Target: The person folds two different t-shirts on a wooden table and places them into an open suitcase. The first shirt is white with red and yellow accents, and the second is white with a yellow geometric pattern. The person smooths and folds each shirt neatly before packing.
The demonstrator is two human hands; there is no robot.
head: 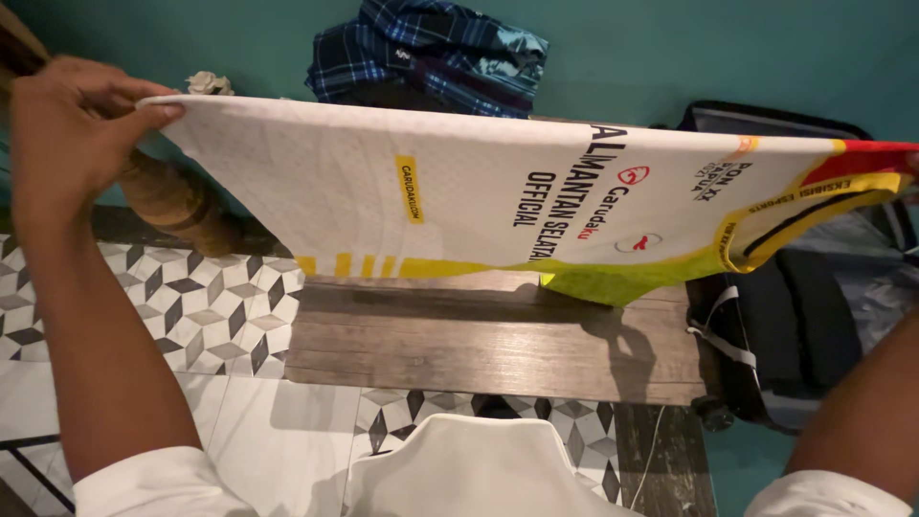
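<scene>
White jersey (383,201) stretched taut above wooden board (479,345).

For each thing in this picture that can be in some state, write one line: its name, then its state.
White and yellow jersey: held up, stretched flat between both hands.
Left hand: pinching the jersey's edge.
Right hand: mostly out of frame at the jersey's collar end.
Plaid cloth: crumpled against the wall.
Dark suitcase: lying open.
Wooden board: bare, lying flat.
</scene>
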